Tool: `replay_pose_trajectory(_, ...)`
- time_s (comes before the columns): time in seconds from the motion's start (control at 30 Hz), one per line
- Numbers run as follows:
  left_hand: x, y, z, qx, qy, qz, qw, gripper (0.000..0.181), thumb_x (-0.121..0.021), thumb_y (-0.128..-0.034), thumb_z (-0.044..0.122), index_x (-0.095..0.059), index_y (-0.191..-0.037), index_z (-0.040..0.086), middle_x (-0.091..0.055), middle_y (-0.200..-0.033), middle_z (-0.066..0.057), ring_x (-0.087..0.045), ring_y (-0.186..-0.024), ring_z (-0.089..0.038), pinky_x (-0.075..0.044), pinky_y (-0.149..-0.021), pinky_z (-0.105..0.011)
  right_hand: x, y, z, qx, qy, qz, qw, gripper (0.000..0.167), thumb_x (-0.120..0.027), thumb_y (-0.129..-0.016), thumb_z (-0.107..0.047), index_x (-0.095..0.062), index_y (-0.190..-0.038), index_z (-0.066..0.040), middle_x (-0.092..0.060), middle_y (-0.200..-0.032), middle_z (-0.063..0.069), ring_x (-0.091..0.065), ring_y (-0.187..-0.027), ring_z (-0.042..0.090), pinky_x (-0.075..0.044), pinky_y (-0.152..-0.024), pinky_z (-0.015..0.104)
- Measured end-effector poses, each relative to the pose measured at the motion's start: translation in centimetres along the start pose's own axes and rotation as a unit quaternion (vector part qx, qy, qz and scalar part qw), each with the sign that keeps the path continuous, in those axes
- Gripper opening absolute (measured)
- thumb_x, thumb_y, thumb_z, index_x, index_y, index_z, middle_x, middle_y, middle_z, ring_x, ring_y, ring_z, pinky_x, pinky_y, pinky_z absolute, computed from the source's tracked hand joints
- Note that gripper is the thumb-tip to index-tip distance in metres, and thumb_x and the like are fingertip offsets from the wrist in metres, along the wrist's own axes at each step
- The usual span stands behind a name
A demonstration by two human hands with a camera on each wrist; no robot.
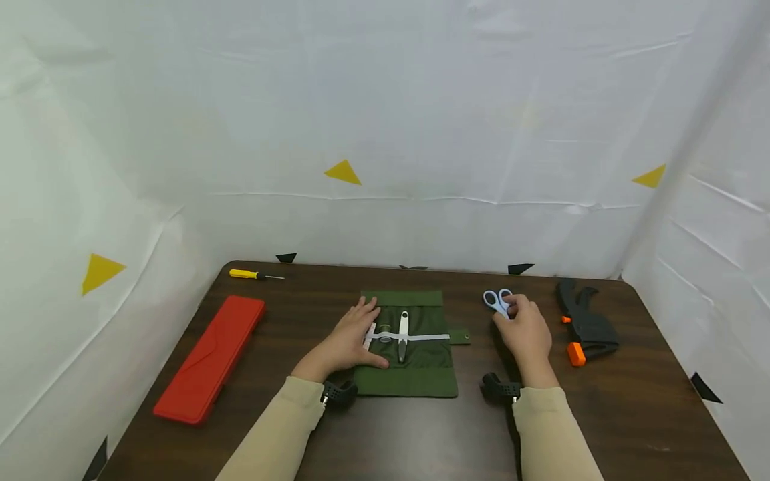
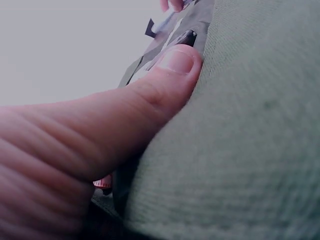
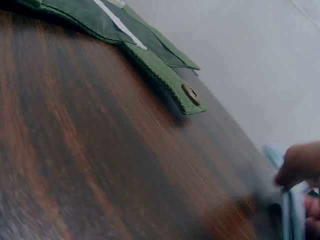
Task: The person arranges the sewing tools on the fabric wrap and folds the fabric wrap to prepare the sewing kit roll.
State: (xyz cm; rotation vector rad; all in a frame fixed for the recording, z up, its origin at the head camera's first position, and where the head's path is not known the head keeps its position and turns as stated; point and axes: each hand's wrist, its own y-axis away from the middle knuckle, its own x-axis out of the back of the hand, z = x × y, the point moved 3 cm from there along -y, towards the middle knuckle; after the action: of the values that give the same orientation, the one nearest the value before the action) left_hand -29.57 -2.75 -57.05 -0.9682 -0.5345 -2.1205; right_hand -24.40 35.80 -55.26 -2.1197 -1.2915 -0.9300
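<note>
A green fabric pouch [image 1: 409,383] lies unfolded on the table, a snap tab at its right side. Spread over its left part is my left hand [image 1: 345,337], fingers extended and thumb resting on the cloth. A white elastic band [image 1: 430,337] crosses the pouch and holds a slim white-and-grey tool [image 1: 403,334] and a small round item [image 1: 385,331]. To the right, my right hand [image 1: 526,334] pinches scissors [image 1: 496,300] with light blue handles; its fingers hide the blades. The right wrist view catches the fingers and scissors [image 3: 292,215] blurred at the edge.
On the brown table [image 1: 385,441], a red case [image 1: 210,361] lies at left and a yellow-handled screwdriver [image 1: 246,274] at the back left. A black tool with orange parts [image 1: 589,327] lies right of my right hand. White sheeting [image 1: 421,120] walls the table in.
</note>
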Motion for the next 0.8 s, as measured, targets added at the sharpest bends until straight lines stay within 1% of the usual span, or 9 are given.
replay_pose_trajectory(0.07, -0.1, -0.1, 0.0, -0.002, 0.002, 0.001, 1.0, 0.127, -0.097, -0.079, 0.054, -0.025, -0.173, 0.007, -0.009, -0.185, -0.008, 0.005, -0.173, -0.029, -0.005, -0.14, -0.058, 0.1, 0.1, -0.1, -0.001, -0.061, 0.025, 0.9979, 0.046, -0.072, -0.102, -0.026, -0.058, -0.143, -0.011, -0.067, -0.113, 0.015, -0.061, -0.087, 0.028, -0.047, -0.068, 0.035)
replay_pose_trajectory(0.13, -0.2, -0.2, -0.1, -0.002, 0.003, 0.002, 1.0, 0.128, -0.096, -0.079, 0.055, -0.025, -0.173, 0.007, -0.009, -0.185, -0.007, 0.005, -0.173, -0.029, -0.005, -0.14, -0.058, -0.1, 0.3, -0.2, 0.003, -0.151, 0.038, 0.9878, 0.049, -0.072, -0.104, -0.023, -0.05, -0.147, -0.013, -0.066, -0.105, 0.012, -0.059, -0.076, 0.021, -0.049, -0.061, 0.03)
replay_pose_trajectory(0.23, -0.3, -0.2, -0.2, -0.001, 0.004, 0.005, 1.0, 0.128, -0.096, -0.0787, 0.055, -0.025, -0.173, 0.007, -0.009, -0.185, -0.007, 0.004, -0.173, -0.029, -0.005, -0.14, -0.058, -0.5, 0.6, -0.8, 0.019, -0.293, 0.027, 0.9557, 0.062, -0.074, -0.105, -0.02, -0.037, -0.155, -0.017, -0.061, -0.098, 0.007, -0.055, -0.065, 0.014, -0.053, -0.053, 0.027)
replay_pose_trajectory(0.33, -0.3, -0.2, -0.2, -0.001, 0.003, 0.004, 1.0, 0.128, -0.096, -0.0786, 0.055, -0.025, -0.173, 0.007, -0.009, -0.185, -0.008, 0.005, -0.173, -0.029, -0.005, -0.14, -0.058, -0.9, 0.8, -1.4, 0.026, -0.383, 0.0, 0.9233, 0.079, -0.077, -0.103, -0.015, -0.025, -0.162, -0.024, -0.059, -0.096, 0.004, -0.055, -0.059, 0.014, -0.056, -0.05, 0.029)
replay_pose_trajectory(0.37, -0.3, -0.2, -0.2, 0.0, 0.003, 0.003, 1.0, 0.128, -0.096, -0.0788, 0.055, -0.024, -0.174, 0.007, -0.008, -0.185, -0.008, 0.005, -0.173, -0.029, -0.005, -0.14, -0.058, -1.1, 0.8, -1.6, 0.03, -0.401, -0.008, 0.9155, 0.084, -0.077, -0.103, -0.012, -0.022, -0.165, -0.024, -0.059, -0.097, 0.004, -0.056, -0.059, 0.014, -0.057, -0.05, 0.029)
replay_pose_trajectory(0.5, -0.3, -0.3, 0.0, 0.001, 0.005, 0.003, 1.0, 0.128, -0.096, -0.0792, 0.055, -0.025, -0.173, 0.007, -0.008, -0.185, -0.008, 0.004, -0.173, -0.03, -0.005, -0.14, -0.058, -1.9, 1.0, -2.3, 0.042, -0.436, -0.027, 0.8985, 0.086, -0.077, -0.102, -0.007, -0.023, -0.168, -0.018, -0.064, -0.102, 0.003, -0.059, -0.058, 0.015, -0.058, -0.05, 0.029)
replay_pose_trajectory(0.6, -0.3, -0.2, 0.1, 0.004, 0.005, 0.002, 1.0, 0.127, -0.096, -0.0792, 0.054, -0.025, -0.173, 0.007, -0.009, -0.185, -0.008, 0.004, -0.173, -0.03, -0.005, -0.14, -0.058, -2.5, 1.4, -3.0, 0.043, -0.472, -0.022, 0.8805, 0.081, -0.075, -0.103, -0.006, -0.027, -0.168, -0.015, -0.065, -0.107, 0.002, -0.062, -0.064, 0.012, -0.06, -0.054, 0.028)
replay_pose_trajectory(0.73, -0.3, 0.1, 0.3, 0.005, 0.002, -0.003, 1.0, 0.127, -0.096, -0.0794, 0.054, -0.025, -0.174, 0.008, -0.009, -0.185, -0.008, 0.004, -0.173, -0.029, -0.005, -0.14, -0.057, -3.3, 2.0, -4.2, 0.05, -0.528, -0.01, 0.8474, 0.079, -0.074, -0.103, -0.003, -0.031, -0.168, -0.015, -0.064, -0.11, 0.004, -0.065, -0.077, 0.011, -0.062, -0.058, 0.027)
replay_pose_trajectory(0.8, -0.1, 0.1, 0.3, 0.002, 0.002, 0.0, 1.0, 0.127, -0.096, -0.0793, 0.055, -0.025, -0.173, 0.008, -0.009, -0.185, -0.008, 0.004, -0.173, -0.03, -0.005, -0.14, -0.058, -3.6, 2.2, -4.8, 0.059, -0.54, -0.013, 0.8397, 0.079, -0.073, -0.103, -0.001, -0.031, -0.168, -0.015, -0.065, -0.111, 0.004, -0.066, -0.079, 0.011, -0.063, -0.06, 0.026)
